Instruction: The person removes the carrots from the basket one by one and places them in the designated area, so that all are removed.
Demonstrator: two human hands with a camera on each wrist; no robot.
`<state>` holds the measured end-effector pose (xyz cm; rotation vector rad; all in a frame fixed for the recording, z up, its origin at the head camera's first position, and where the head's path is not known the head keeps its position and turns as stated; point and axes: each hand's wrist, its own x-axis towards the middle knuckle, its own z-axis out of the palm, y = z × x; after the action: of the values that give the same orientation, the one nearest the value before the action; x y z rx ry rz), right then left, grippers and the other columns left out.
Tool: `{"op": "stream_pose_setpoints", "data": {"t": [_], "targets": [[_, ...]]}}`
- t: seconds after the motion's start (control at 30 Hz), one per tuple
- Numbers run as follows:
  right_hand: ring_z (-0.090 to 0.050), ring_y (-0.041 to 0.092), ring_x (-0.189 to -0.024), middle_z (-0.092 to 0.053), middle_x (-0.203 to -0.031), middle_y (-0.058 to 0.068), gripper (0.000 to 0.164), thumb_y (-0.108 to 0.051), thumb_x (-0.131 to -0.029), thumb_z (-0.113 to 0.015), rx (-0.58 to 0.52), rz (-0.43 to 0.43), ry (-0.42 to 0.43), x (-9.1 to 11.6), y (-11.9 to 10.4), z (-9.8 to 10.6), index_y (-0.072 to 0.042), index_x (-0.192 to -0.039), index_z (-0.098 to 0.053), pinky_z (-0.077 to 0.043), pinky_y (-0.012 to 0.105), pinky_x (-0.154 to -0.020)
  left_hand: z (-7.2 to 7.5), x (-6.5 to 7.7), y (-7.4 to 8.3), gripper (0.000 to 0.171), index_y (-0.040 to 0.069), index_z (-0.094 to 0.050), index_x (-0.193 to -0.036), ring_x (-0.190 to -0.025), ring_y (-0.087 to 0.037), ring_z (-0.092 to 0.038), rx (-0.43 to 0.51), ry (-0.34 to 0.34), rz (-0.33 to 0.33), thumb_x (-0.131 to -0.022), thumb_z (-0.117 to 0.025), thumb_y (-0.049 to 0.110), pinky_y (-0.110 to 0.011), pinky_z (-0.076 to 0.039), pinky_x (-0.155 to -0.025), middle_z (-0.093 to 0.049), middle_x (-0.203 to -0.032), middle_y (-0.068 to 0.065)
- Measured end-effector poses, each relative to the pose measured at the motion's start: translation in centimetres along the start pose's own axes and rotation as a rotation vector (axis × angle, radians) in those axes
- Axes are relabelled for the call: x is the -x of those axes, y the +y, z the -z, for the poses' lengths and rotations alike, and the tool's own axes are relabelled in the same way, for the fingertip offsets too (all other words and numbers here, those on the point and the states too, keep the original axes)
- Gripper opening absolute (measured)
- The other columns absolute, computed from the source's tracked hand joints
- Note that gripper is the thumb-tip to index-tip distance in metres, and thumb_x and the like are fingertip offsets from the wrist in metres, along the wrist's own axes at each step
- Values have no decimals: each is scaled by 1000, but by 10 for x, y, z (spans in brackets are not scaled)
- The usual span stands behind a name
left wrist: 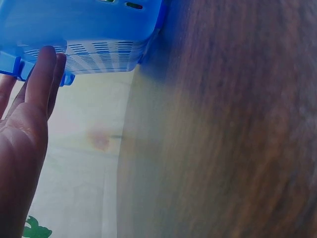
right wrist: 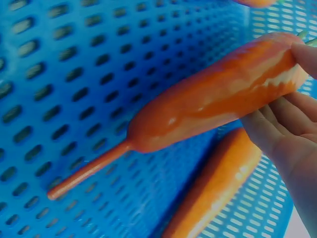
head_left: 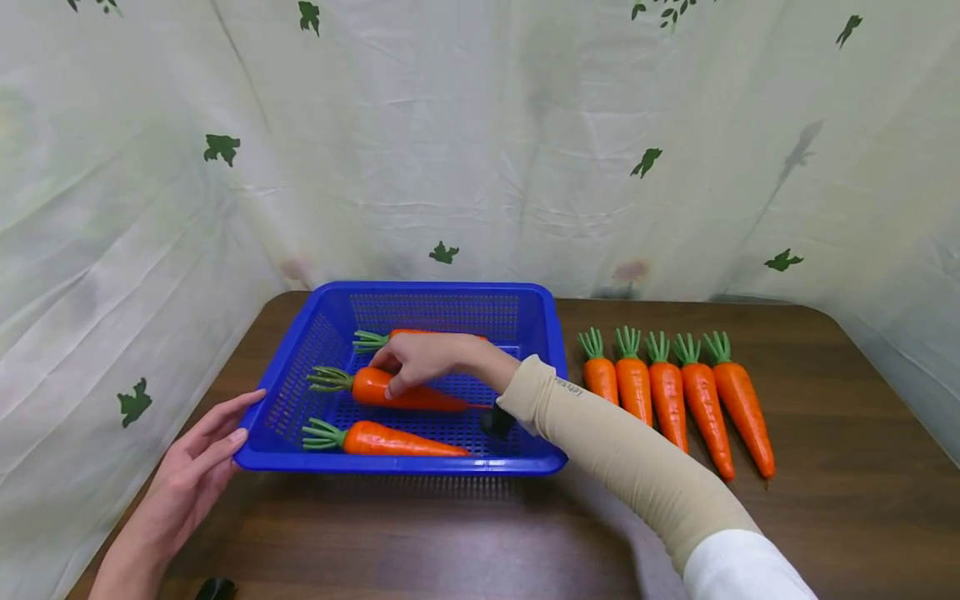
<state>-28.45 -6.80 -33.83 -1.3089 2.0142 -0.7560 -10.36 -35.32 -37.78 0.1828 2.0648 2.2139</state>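
Observation:
A blue plastic basket (head_left: pixel 405 465) with perforated walls stands on the table's left part. Inside it, my right hand (head_left: pixel 431 357) pinches the middle carrot (head_left: pixel 375 387) near its green top, thumb on the near side. The right wrist view shows this carrot (right wrist: pixel 213 99) slanting above the basket floor, its thin root tip pointing lower left. Another carrot (head_left: pixel 397 439) lies on the near side of the basket, and a third carrot (head_left: pixel 397 333) at the back is partly covered by my hand. With fairly straight fingers my left hand (head_left: pixel 191 467) touches the basket's left rim.
Several carrots (head_left: pixel 667 400) lie side by side on the brown wooden table (head_left: pixel 840 417), right of the basket, green tops away from me. My right sleeve partly covers them. A pale curtain (head_left: pixel 480 167) with leaf prints hangs behind the table. A small black object (head_left: pixel 216 588) shows at the bottom edge.

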Motion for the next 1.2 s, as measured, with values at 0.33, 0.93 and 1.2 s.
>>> {"op": "stream_pose_setpoints", "data": {"t": [0.33,0.93,1.2], "targets": [[-62,14,-96,-68,-113,9,47,2,-91,-62,-308,45,104,5,-5,13,5,-137,-52,-50,23,-85,0,0,-1,48,11,-33,-153,-121,-14,-56,15,-8,-16,-106,-35,6,-30,-52,-91,-41,-145,-2],[-59,20,-111,-60,-129,9,53,-9,-96,-60,-520,177,284,33,-16,31,-1,-146,-44,-51,33,-92,2,-2,-3,48,11,-33,-153,-120,-12,-56,1,-4,-11,-106,-36,6,-29,-52,-91,-40,-145,-2],[-60,18,-114,-61,-128,12,51,-6,-95,-62,-567,182,457,45,-24,29,1,-143,-46,-50,31,-93,2,-3,-5,47,8,-33,-153,-121,-14,-56,29,-30,-51,-106,-33,2,-29,-52,-91,-44,-144,-1]]}}
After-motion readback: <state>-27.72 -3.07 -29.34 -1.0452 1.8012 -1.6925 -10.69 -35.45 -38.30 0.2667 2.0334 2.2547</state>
